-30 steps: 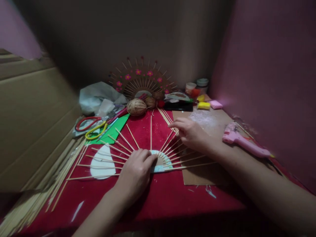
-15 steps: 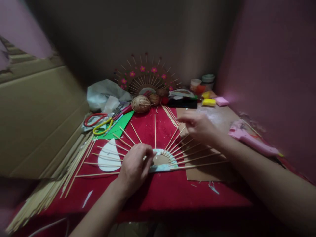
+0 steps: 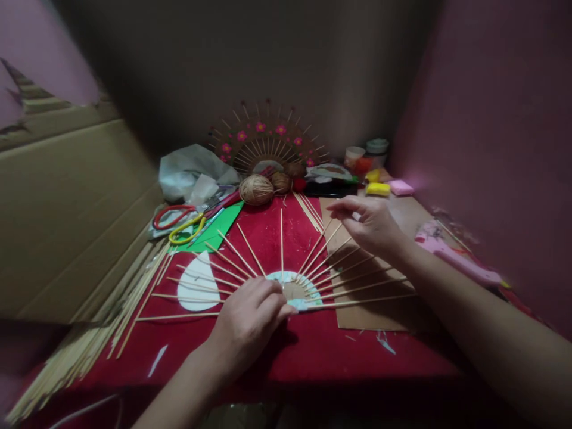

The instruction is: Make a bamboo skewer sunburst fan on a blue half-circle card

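Note:
A half-round piece with a pale blue patterned rim (image 3: 316, 296) lies on the red cloth, thin sticks (image 3: 282, 241) fanning out from it. My left hand (image 3: 254, 316) rests on its left part, fingers bent over the near edge with the thumb against it. That hand covers the inner ends of the left sticks. Raised above the right sticks, my right hand (image 3: 364, 221) has its fingers bent close to the thumb; whether something small is between them cannot be made out. A white teardrop shape (image 3: 194, 292) lies beneath the left sticks.
Loose sticks (image 3: 96, 333) lie at the left by a cardboard panel (image 3: 67, 226). Scissors (image 3: 187, 228) rest on green paper (image 3: 230, 217). Twine balls (image 3: 256, 189) and a flowered fan (image 3: 268, 134) are behind. Brown cardboard (image 3: 370, 310) and a pink glue gun (image 3: 460, 259) are right.
My left hand has flattened and shifted slightly right and nearer along the half-round piece, uncovering part of its upper rim. My right hand has moved a little to the right.

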`<state>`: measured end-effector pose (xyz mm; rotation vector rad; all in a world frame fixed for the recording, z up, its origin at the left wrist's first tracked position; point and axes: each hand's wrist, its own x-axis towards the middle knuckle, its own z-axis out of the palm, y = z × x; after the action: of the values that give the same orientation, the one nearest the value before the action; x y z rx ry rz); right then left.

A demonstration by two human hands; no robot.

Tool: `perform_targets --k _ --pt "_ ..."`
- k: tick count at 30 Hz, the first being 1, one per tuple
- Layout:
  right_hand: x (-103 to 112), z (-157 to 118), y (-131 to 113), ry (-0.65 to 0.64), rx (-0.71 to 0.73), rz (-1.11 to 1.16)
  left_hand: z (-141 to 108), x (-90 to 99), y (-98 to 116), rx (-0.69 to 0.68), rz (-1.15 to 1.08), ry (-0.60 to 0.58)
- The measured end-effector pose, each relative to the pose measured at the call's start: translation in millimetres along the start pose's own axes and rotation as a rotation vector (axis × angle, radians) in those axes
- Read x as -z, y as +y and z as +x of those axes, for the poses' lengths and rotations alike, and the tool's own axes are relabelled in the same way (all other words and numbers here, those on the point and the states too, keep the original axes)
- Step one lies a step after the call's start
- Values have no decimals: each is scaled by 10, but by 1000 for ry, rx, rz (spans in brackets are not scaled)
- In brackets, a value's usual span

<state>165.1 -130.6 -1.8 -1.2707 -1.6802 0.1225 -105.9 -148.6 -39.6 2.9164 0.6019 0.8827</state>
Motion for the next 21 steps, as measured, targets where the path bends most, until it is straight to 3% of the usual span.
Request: perform_targets --k 3,5,8,14,17,21 --pt "-3 -7 -1 -33 13 -39 -41 13 10 27 -4 28" --pt "4 22 -23 -43 -61 -101 -9 41 26 42 -28 35" --pt "-38 146 -46 -231 -190 -324 162 96 102 -21 -37 32" --pt "-447 499 27 -600 -288 -624 635 66 287 -254 81 -32" --pt "-645 584 27 -693 -332 -761 745 8 266 -325 166 -33" --pt "-766 627 4 -755 -333 -838 793 43 108 -320 222 -35"
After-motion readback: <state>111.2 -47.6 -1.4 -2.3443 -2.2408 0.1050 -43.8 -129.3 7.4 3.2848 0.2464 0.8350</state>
